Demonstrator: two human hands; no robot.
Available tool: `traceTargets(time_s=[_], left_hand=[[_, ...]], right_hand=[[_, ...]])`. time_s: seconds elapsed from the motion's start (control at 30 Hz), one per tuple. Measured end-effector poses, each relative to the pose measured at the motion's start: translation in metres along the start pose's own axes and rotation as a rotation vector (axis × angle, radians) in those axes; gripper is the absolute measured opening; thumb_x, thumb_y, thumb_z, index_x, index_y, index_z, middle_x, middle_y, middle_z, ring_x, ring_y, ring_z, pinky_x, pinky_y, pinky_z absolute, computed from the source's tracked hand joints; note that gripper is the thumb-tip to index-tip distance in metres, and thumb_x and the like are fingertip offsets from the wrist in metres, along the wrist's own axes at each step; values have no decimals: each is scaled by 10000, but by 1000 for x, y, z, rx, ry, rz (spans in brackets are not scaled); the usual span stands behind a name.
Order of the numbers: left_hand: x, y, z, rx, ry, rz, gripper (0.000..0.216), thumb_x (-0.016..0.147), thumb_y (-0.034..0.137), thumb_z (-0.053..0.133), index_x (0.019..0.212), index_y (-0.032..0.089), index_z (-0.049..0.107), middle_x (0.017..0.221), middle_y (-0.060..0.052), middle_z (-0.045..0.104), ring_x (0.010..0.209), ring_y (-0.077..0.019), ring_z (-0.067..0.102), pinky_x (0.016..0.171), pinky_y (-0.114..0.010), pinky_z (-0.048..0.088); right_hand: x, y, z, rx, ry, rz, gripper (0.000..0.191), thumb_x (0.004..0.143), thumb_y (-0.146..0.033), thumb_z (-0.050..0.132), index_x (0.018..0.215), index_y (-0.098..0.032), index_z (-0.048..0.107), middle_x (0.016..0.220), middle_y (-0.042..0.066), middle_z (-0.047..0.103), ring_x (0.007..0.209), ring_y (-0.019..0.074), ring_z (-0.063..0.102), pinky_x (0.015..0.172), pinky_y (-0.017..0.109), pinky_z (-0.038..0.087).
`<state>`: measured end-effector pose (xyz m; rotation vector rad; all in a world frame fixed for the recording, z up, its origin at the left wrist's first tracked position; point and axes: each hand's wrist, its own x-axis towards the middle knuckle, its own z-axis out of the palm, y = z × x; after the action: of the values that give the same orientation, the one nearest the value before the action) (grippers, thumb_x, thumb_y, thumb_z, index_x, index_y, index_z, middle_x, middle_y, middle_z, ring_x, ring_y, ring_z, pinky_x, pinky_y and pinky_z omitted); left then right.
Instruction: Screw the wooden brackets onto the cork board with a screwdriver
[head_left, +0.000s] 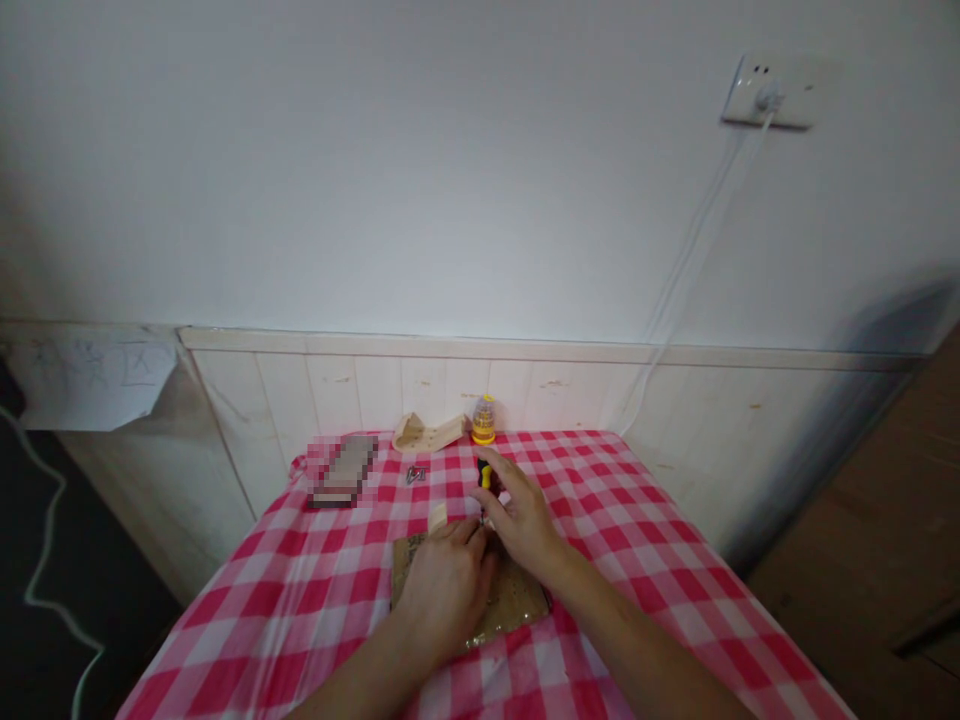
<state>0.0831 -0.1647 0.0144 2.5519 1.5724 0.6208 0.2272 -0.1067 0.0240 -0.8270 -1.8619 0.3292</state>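
Observation:
My right hand (525, 520) grips a screwdriver (485, 474) with a black and yellow handle. The tool stands nearly upright, its tip down by my left fingertips. My left hand (450, 575) is closed and pressed down over a pale wooden piece (437, 518), one end of which sticks out past the knuckles; the rest is mostly hidden under the fingers. Both hands are above a brown, taped cardboard sheet (517, 605) on the table. Whatever the screwdriver tip touches is too small and covered to make out.
Behind the hands are a pale curved wooden part (427, 435), a yellow-capped screwdriver-bit container (484, 422) and a small pile of screws (415, 475). A blurred-out flat object (345, 472) lies at left. A checkered cloth (300, 600) covers the table, which meets the wall (465, 200).

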Motion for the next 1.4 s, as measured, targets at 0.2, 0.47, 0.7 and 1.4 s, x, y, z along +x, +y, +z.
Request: traceTargets(time_s=[0.2,0.47,0.7,1.4], left_hand=[[3,-2,-5,127,-77,-197,347,951,90,370,1198,159,603,1027,-108,734,872,-224,707,714,-313,518],[1,0,-6,127,-116,-88,451,915,39,395,1221,206,680,1234,-85,733,1036,-233,708,856,-352,556],[-1,1,-6,136,-122,-75,487,910,36,421,1284,215,677,1325,-69,699,1113,-241,691,917,-372,569],[-1,6,-10,139,-131,-66,467,897,38,436,1263,183,687,1349,-90,682,1167,-227,670,979,-365,549]], right_hand=[[-1,3,-1,25,-6,-19,542,939,-177,612,1447,-330,500,1316,64,665,1191,216,641,1024,375,521],[0,-4,-4,66,-40,15,599,909,-105,561,1472,-293,473,1389,71,632,1259,220,612,1081,409,489],[1,-2,-5,111,-85,73,667,882,-64,528,1501,-296,439,1279,67,671,1160,218,648,1010,398,529],[2,5,-2,108,-27,85,635,855,-72,553,1450,-289,510,1278,60,676,1137,217,659,975,387,547]])
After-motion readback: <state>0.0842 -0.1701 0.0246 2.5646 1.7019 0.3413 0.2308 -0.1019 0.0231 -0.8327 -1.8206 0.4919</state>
